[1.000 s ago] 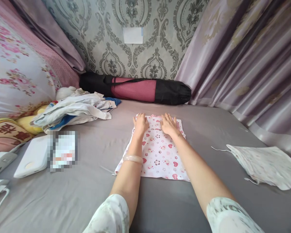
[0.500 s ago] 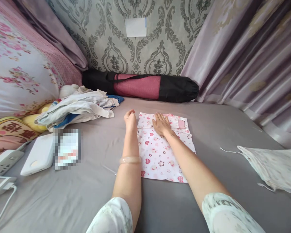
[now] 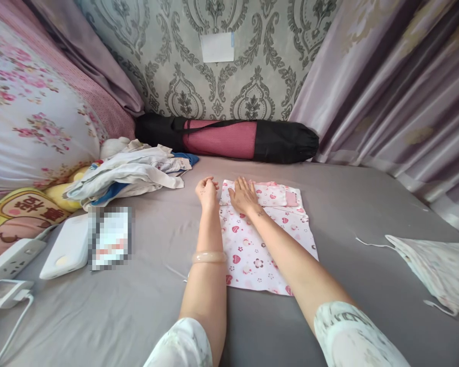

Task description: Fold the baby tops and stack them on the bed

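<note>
While your right hand (image 3: 244, 198) lies flat, fingers slightly spread, on the far fold of the white cloth printed with pink hearts (image 3: 248, 239), presumably steadying it mid-scene on the grey fabric sheet (image 3: 137, 311), your left hand (image 3: 207, 192) is curled by its far-left corner, grip indeterminable.

A second ago both my bare hands lay spread on the far part of the white fabric piece printed with pink-red hearts and flowers (image 3: 250, 247); now my left hand (image 3: 207, 192) is off it, just beside the far left corner, fingers curled. My right hand (image 3: 245, 196) has moved leftward along the folded band, leaving the small pink rectangular patch (image 3: 291, 199) in full view.
</note>
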Demonstrator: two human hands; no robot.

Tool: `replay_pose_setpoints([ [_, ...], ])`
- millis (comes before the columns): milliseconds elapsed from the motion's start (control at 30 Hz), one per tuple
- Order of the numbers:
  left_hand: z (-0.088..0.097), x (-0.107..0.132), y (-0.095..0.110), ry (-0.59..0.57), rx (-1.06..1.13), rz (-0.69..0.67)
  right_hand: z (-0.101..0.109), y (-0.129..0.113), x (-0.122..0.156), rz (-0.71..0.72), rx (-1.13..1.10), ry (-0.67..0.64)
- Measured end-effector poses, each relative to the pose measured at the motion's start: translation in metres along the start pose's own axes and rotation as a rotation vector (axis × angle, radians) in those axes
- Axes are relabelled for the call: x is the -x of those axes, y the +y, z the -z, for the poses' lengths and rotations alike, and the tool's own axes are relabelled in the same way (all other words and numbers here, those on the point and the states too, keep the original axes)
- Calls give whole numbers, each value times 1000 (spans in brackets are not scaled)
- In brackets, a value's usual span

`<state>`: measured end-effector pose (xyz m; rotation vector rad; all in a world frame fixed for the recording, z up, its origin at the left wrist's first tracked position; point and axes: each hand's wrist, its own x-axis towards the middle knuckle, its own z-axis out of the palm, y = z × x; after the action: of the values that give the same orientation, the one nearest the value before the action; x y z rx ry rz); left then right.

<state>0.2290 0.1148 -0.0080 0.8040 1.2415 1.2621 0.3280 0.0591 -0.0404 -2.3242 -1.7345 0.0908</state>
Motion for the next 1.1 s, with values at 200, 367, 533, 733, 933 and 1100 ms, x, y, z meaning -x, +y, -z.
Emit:
replay_pose_setpoints([
  [200,0,0,0,52,65,10,-11,-1,2,-2,-25,41],
  [367,-1,2,1,41,67,26,-8,-1,1,-7,-26,20],
  [533,-2,2,1,47,69,25,2,-8,-5,-19,-27,-46],
  [733,-2,3,3,65,73,20,1,-30,-6,162,-6,-22],
  [933,-2,6,3,52,39,11,-6,-34,-2,173,-6,-30],
  [1100,-2,2,-3,29,-22,-27,-9,-32,-7,156,-86,-26],
])
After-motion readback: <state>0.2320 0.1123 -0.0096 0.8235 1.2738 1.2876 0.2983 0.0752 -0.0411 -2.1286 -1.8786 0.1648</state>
